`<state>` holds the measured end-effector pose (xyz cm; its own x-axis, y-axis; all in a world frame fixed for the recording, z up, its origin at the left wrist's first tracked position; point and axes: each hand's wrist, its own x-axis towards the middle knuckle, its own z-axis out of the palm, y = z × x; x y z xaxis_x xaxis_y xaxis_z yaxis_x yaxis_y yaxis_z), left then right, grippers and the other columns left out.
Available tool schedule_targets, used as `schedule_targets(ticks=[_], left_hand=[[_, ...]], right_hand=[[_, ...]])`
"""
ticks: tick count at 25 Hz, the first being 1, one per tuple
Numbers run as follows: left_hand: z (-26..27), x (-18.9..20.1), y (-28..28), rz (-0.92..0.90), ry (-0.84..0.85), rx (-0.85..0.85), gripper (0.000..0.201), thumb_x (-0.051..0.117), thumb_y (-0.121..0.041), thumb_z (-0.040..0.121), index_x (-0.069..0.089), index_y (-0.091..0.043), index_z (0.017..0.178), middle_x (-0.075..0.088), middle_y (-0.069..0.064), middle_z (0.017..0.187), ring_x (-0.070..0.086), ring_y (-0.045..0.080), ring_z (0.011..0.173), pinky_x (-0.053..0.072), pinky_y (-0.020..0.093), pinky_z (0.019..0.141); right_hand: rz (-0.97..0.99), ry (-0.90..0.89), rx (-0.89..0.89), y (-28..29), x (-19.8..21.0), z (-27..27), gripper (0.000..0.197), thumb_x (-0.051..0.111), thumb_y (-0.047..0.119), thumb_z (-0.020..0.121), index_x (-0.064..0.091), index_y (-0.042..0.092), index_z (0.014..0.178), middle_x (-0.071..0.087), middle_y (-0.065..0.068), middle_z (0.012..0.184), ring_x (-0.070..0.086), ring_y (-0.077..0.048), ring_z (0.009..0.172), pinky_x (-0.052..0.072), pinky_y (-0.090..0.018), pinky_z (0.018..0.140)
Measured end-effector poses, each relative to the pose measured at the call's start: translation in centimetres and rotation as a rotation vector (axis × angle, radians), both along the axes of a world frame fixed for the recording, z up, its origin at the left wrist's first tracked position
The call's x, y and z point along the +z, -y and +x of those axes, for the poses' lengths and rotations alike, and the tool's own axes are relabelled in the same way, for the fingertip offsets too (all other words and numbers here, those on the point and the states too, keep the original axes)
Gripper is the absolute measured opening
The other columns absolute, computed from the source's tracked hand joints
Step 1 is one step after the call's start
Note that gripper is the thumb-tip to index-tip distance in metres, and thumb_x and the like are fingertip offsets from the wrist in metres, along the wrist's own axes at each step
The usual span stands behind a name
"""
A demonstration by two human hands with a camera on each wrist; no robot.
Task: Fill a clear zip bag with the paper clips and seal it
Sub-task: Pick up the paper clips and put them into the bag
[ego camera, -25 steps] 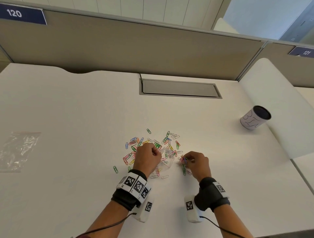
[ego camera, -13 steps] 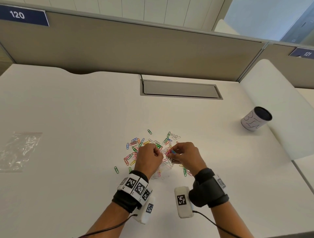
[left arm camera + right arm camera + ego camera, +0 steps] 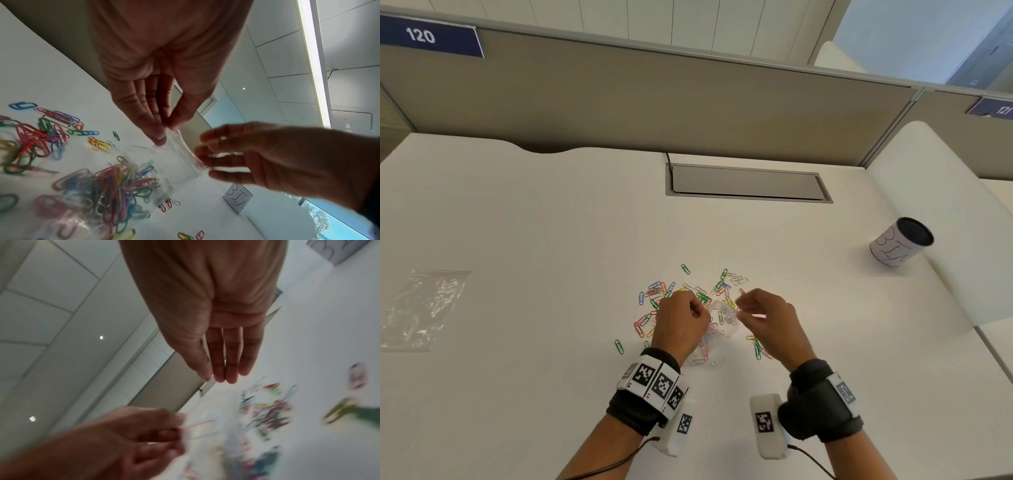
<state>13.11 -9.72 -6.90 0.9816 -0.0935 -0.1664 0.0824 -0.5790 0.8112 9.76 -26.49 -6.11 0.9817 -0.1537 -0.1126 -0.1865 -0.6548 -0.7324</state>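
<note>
A clear zip bag (image 3: pixel 722 325) with several coloured paper clips inside lies between my hands on the white desk (image 3: pixel 534 240). My left hand (image 3: pixel 698 310) pinches the bag's top edge between thumb and fingers, seen closely in the left wrist view (image 3: pixel 164 131). My right hand (image 3: pixel 744 303) hovers just right of the bag's mouth with straight, slightly spread fingers (image 3: pixel 231 369) and nothing visible in them. Loose paper clips (image 3: pixel 661 291) lie scattered behind and beside the bag. The clips in the bag (image 3: pixel 115 186) show through the plastic.
A second clear bag (image 3: pixel 421 308) lies flat at the far left. A white cup with a dark inside (image 3: pixel 900 241) stands at the right by a raised white ledge (image 3: pixel 945 222). A grey cable hatch (image 3: pixel 746 183) sits at the back before the partition.
My right hand carried clips from the desk right of the bag up to the bag's mouth and has straightened its fingers there. The left hand kept its pinch on the bag.
</note>
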Motion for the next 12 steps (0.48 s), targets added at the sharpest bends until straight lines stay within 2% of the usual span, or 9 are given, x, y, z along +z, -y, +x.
schedule_targets(ticks=[1, 3, 5, 6, 9, 12], left_hand=[[0.0, 0.0, -0.1, -0.005, -0.002, 0.004, 0.007, 0.065, -0.009, 0.081, 0.067, -0.006, 0.075, 0.070, 0.007, 0.072, 0.064, 0.015, 0.065, 0.054, 0.024, 0.062], [0.0, -0.1, -0.3, -0.013, -0.007, 0.009, 0.007, 0.065, -0.008, 0.080, 0.067, -0.006, 0.074, 0.070, 0.007, 0.071, 0.065, 0.016, 0.066, 0.054, 0.024, 0.062], [0.0, -0.1, -0.3, -0.016, -0.012, 0.006, 0.007, 0.066, -0.008, 0.080, 0.067, -0.007, 0.074, 0.069, 0.006, 0.071, 0.065, 0.016, 0.066, 0.054, 0.023, 0.060], [-0.1, -0.1, -0.2, -0.015, -0.012, 0.008, 0.007, 0.066, -0.008, 0.080, 0.066, -0.007, 0.073, 0.069, 0.006, 0.071, 0.065, 0.016, 0.066, 0.054, 0.023, 0.060], [-0.2, -0.1, 0.1, -0.026, -0.001, 0.003, 0.007, 0.066, -0.008, 0.080, 0.067, -0.005, 0.074, 0.070, 0.007, 0.071, 0.065, 0.016, 0.066, 0.053, 0.023, 0.061], [-0.3, -0.2, 0.3, -0.030, -0.005, -0.005, 0.006, 0.066, -0.008, 0.081, 0.067, -0.005, 0.075, 0.069, 0.006, 0.072, 0.061, 0.012, 0.063, 0.049, 0.016, 0.058]], right_hand=[[-0.053, -0.026, -0.019, 1.1, -0.6, -0.6, 0.022, 0.070, 0.007, 0.080, 0.065, 0.012, 0.101, 0.070, -0.002, 0.100, 0.065, -0.015, 0.091, 0.052, -0.016, 0.075], [-0.206, -0.208, -0.024, 3.2, -2.2, -2.0, 0.042, 0.078, 0.010, 0.074, 0.058, 0.011, 0.112, 0.063, -0.008, 0.107, 0.059, -0.021, 0.093, 0.051, -0.028, 0.079], [-0.259, -0.380, -0.061, 4.3, -3.7, -2.8, 0.059, 0.083, 0.013, 0.068, 0.051, 0.010, 0.118, 0.054, -0.010, 0.107, 0.056, -0.027, 0.095, 0.049, -0.036, 0.083], [-0.239, -0.417, -0.076, 4.3, -4.4, -2.8, 0.062, 0.084, 0.013, 0.066, 0.050, 0.010, 0.118, 0.051, -0.009, 0.104, 0.055, -0.028, 0.093, 0.049, -0.037, 0.083], [-0.170, -0.353, -0.087, 2.7, -5.8, -1.6, 0.055, 0.081, 0.007, 0.069, 0.053, 0.008, 0.117, 0.050, -0.007, 0.098, 0.053, -0.023, 0.084, 0.048, -0.033, 0.077], [-0.146, -0.205, -0.032, 1.4, -5.5, 0.3, 0.048, 0.076, 0.005, 0.075, 0.057, 0.008, 0.118, 0.053, -0.006, 0.095, 0.053, -0.020, 0.082, 0.047, -0.028, 0.075]])
